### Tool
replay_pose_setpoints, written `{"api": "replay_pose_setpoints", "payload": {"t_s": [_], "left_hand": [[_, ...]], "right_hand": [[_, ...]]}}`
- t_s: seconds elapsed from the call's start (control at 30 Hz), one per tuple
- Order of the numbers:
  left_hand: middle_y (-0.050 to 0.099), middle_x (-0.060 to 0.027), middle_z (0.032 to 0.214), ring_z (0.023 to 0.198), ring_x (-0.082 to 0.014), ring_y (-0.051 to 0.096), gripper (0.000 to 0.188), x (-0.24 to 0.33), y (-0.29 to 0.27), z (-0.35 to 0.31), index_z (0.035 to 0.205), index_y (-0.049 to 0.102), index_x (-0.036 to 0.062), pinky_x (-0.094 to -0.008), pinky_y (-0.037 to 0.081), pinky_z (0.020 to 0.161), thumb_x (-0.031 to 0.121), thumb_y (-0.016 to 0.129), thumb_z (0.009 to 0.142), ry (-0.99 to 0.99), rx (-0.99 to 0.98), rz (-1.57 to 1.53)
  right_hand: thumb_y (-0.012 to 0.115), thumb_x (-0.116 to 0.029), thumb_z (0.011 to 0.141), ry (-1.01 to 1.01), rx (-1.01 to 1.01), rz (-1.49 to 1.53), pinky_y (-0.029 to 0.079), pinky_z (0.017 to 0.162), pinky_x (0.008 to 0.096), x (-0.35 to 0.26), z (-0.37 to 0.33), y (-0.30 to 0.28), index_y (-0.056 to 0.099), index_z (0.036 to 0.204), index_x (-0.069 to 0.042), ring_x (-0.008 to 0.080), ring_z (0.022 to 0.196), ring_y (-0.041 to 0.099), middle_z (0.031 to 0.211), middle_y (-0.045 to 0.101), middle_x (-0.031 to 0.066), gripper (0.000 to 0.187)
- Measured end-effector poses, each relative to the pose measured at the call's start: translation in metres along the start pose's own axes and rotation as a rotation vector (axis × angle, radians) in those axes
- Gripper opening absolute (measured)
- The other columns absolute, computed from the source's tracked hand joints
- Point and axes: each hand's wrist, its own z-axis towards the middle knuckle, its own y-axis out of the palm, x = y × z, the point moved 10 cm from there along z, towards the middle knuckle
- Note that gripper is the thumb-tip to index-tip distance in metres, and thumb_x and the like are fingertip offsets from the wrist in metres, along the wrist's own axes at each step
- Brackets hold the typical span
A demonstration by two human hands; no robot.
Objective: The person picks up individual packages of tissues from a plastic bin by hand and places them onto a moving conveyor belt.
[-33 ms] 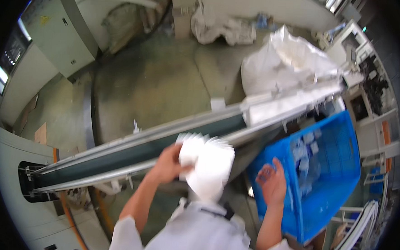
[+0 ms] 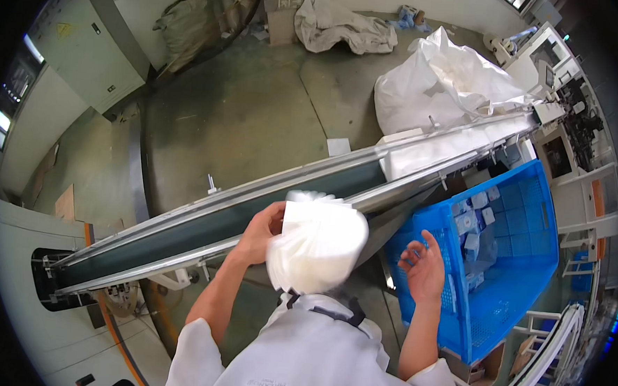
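My left hand is closed on the near-left edge of a thick bundle of white sheets, held up over the near rail of the conveyor. The sheets are fanned out and blurred at the edges; whether they are paper or thin tissue I cannot tell. To the right, my right hand is raised with nothing in it, its fingers apart and a little curled. It hovers beside the left wall of a large blue crate, which holds several small white and blue packs.
The conveyor with a dark green belt runs slantwise from a machine opening at left to white material at upper right. Behind it stands a big white sack. Machinery lines the right side; a grey cabinet stands at far left.
The bundle has spread wider and swung round in my left hand. My right hand stays raised by the crate, with only a slight shift. The whole view has moved slightly.
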Motion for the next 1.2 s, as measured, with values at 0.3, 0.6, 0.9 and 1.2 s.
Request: {"api": "replay_pose_setpoints", "payload": {"t_s": [0.3,0.6,0.9,1.2], "left_hand": [[0.061,-0.0074,0.116,0.11,-0.0198,0.057,0.052,-0.011,-0.005,0.067,0.127,0.048,-0.0005,-0.0354,0.042,0.098,0.019,0.069,0.084,-0.06,-0.12,-0.37],[0.061,-0.0113,0.115,0.105,-0.0265,0.06,0.04,-0.129,-0.027,0.115,0.124,0.05,0.0024,-0.0441,0.048,0.091,0.023,0.058,0.092,-0.568,0.034,-0.134],[0.059,-0.0065,0.108,0.1,-0.0174,0.057,0.032,-0.054,-0.01,0.099,0.119,0.053,0.0046,-0.0307,0.046,0.085,0.022,0.059,0.093,-0.194,0.41,0.431],[0.061,-0.0092,0.098,0.081,-0.0144,0.06,0.026,-0.107,0.134,0.028,0.113,0.054,-0.0017,-0.0256,0.051,0.07,0.015,0.058,0.093,-0.238,0.487,0.643]], "right_hand": [[0.04,-0.05,0.096,0.588,-0.067,0.377,0.041,0.099,0.0387,0.113,0.101,0.104,0.044,0.134,-0.003,0.0235,0.117,0.052,0.13,0.054,0.0121,0.061],[0.056,-0.016,0.095,0.076,-0.279,-0.367,0.05,0.082,0.0302,-0.078,0.063,0.006,0.05,0.126,-0.001,0.0166,0.094,0.061,0.11,0.062,0.01,0.035],[0.062,-0.022,0.083,0.004,0.992,-1.047,0.052,0.066,0.0313,-0.167,-0.016,-0.568,0.06,0.111,0.001,0.0188,0.081,0.066,0.091,0.068,0.0139,0.037],[0.07,-0.034,0.068,0.852,0.396,-1.275,0.042,0.101,0.0428,0.179,-0.054,-0.658,0.043,0.135,-0.005,0.0381,0.122,0.047,0.133,0.048,0.0232,0.078]]}}
